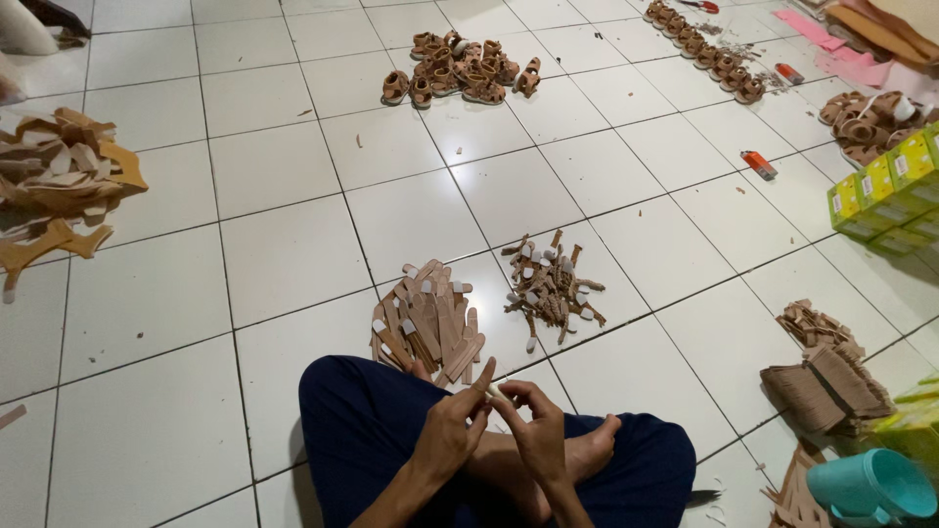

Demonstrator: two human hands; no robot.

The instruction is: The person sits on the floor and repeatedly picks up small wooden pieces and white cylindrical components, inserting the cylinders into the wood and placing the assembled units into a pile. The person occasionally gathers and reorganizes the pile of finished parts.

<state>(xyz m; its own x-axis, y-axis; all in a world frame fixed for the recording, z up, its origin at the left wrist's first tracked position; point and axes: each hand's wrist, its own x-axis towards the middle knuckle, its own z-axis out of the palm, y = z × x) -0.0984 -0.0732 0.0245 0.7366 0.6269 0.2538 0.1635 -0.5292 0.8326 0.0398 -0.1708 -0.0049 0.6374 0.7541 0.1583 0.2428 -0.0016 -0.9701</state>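
Left hand (452, 425): the grip is closing around one end of a small pale piece (494, 391), forefinger lifting upward, the remaining fingers curling in.
Right hand (536, 420): the grip is pinching the other end of the same piece between thumb and fingertips; nothing else is being held.
Small pale piece: sitting between the two hands, above the crossed legs and just in front of the flat-strap pile; too small to tell its exact form.
Working the step well: by my judgement, both pinches are needing to stay close to the piece's ends, with the hands resting near the lap, so that the little part is not slipping or twisting.
Flat-strap pile (427, 328): tan strips with pale tabs, lying loosely fanned on the floor, smooth and thin, probably leather-like.
Finished-strap pile (550, 288): narrower brown pieces with white tips, lying tangled just to the right of the flat strips.
Small sandals (460, 70): brown, strappy, heaping farther off; another row is running along the top right.
Cut sheet scraps (59, 176): tan and brown offcuts, curled, stacking at the left.
Green boxes (885, 191): card cartons, sitting at the right edge.
Teal cup (873, 486): plastic, lying tipped on its side.
Floor (245, 284): white glossy tile, carrying scattered trimmings.
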